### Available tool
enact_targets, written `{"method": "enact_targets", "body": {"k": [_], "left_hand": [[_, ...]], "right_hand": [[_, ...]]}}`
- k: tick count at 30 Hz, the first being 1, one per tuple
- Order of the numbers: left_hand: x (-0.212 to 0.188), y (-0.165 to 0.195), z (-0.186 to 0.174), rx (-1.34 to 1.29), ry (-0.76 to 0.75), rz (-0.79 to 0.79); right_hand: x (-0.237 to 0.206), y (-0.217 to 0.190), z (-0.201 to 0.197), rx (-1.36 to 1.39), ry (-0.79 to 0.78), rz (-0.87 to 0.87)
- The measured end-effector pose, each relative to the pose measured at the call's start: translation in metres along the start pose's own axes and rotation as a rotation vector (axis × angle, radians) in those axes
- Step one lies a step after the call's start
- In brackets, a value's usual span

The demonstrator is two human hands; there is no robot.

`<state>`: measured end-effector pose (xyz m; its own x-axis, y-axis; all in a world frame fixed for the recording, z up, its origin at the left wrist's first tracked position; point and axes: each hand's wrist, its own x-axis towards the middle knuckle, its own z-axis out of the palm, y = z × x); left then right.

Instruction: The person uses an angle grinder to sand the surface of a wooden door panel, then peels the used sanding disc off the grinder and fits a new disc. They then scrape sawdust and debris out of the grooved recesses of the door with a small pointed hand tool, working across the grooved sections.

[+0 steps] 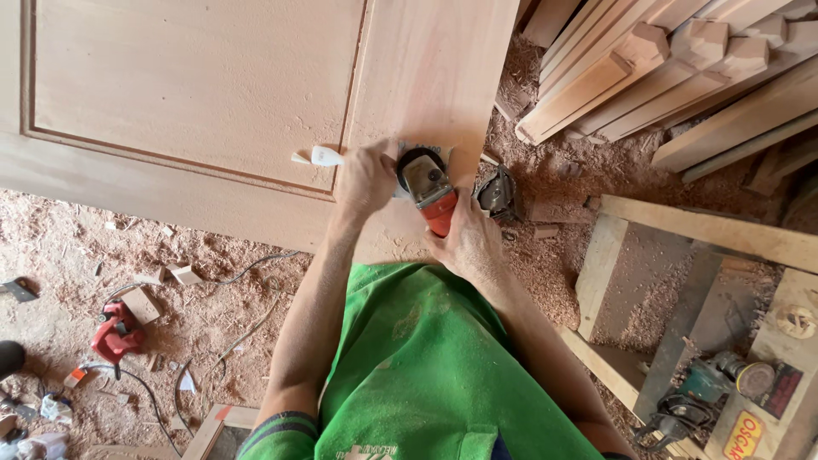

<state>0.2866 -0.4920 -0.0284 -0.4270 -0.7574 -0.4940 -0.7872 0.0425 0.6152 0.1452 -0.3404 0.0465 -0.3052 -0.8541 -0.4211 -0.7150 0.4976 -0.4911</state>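
The left hand (365, 177) is closed on the side handle of a grinder (426, 189), knuckles up, with a white handle tip (326, 156) sticking out past the fingers toward the panel groove. The right hand (467, 243) is wrapped round the grinder's red rear body, close to the person's green shirt (426, 366). The grinder sits on a wooden door (196, 94), near the door's lower right corner, on the flat stile just right of the recessed panel's moulded edge. Its disc end rests on a small pale patch of the stile; whether the disc is turning cannot be told.

Just off the door's right edge, a dark round part (497, 194) lies in sawdust, near the right hand. On the floor (213, 290) to the left lie a red power tool (117, 332), offcuts and a loose cable (247, 273). Stacked timber (665, 68) fills the upper right; a low bench (682, 281) at right carries a green tool (711, 383).

Risks, as a judgement: the disc works near the door's corner and edge, so a tilt could gouge the stile or let the tool run off the edge. Straying left would nick the moulding. Thick sawdust and cables underfoot could cause a slip or snag, and bare hands sit close to the disc.
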Motion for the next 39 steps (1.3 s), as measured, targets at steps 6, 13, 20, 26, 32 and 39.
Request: {"method": "enact_targets", "body": {"k": [6, 13, 20, 26, 32, 39], "left_hand": [[0.017, 0.034, -0.010, -0.275, 0.509, 0.631], [0.037, 0.070, 0.048, -0.116, 0.133, 0.510], [0.046, 0.067, 0.051, -0.080, 0.119, 0.332], [0.040, 0.079, 0.049, -0.035, 0.302, 0.401], [0.038, 0.087, 0.046, -0.093, 0.235, 0.310], [0.032, 0.093, 0.040, -0.224, 0.109, 0.278]], "right_hand": [[0.004, -0.011, -0.004, -0.072, -0.033, 0.066], [0.008, -0.012, -0.005, -0.014, -0.036, 0.076], [-0.006, 0.021, -0.016, 0.346, -0.104, -0.043], [-0.056, 0.098, -0.003, 1.093, -0.243, 0.251], [-0.086, 0.156, 0.050, 1.455, -0.149, 0.270], [-0.080, 0.159, 0.063, 1.144, 0.070, 0.092]]}}
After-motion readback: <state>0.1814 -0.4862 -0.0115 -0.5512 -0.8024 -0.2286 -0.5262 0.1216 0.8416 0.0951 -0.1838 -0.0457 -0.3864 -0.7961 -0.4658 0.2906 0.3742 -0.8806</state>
